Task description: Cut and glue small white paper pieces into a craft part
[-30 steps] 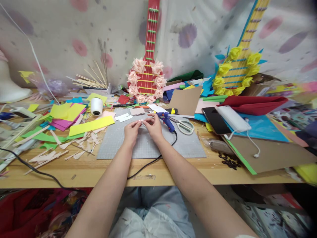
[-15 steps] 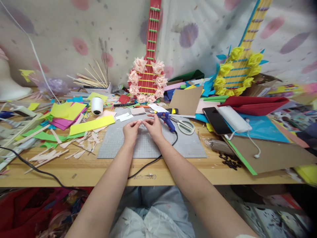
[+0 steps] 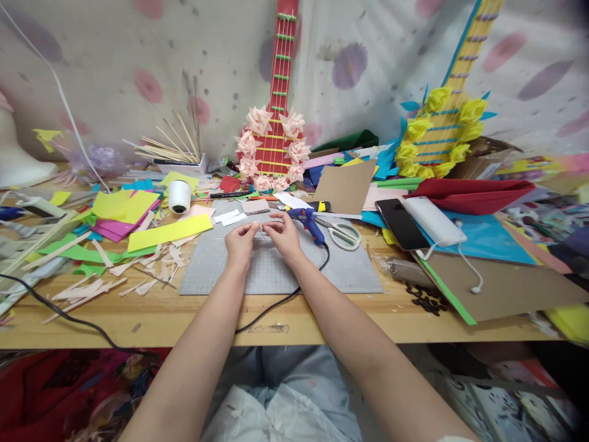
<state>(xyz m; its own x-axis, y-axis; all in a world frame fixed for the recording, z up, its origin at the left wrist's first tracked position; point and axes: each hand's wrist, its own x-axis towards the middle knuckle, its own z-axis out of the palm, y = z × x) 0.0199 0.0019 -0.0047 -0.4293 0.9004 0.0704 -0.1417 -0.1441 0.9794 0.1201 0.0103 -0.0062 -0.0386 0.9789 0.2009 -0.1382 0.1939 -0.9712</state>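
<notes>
Over the grey cutting mat (image 3: 216, 270), my left hand (image 3: 240, 244) and my right hand (image 3: 281, 236) meet at the fingertips. Both pinch a tiny whitish piece (image 3: 260, 227), mostly hidden by the fingers; its kind is too small to make out. Just right of my right hand lies a blue glue gun (image 3: 309, 224), its black cord running under my right forearm. Scissors with pale handles (image 3: 345, 234) rest beside it. Behind my hands are white paper strips (image 3: 230, 217) and a small stack of greyish cards (image 3: 256, 207).
A red paper guitar (image 3: 272, 138) with pink flowers and a yellow one (image 3: 444, 129) stand at the back. Coloured paper scraps (image 3: 115, 209) and a white cylinder (image 3: 179, 196) lie left. To the right are a phone (image 3: 400, 224), a white power bank (image 3: 432, 220) and brown cardboard (image 3: 506, 288).
My fingertips have parted very slightly, and a bit of the whitish piece now shows between them. The view has shifted a touch; the things on the table stay put.
</notes>
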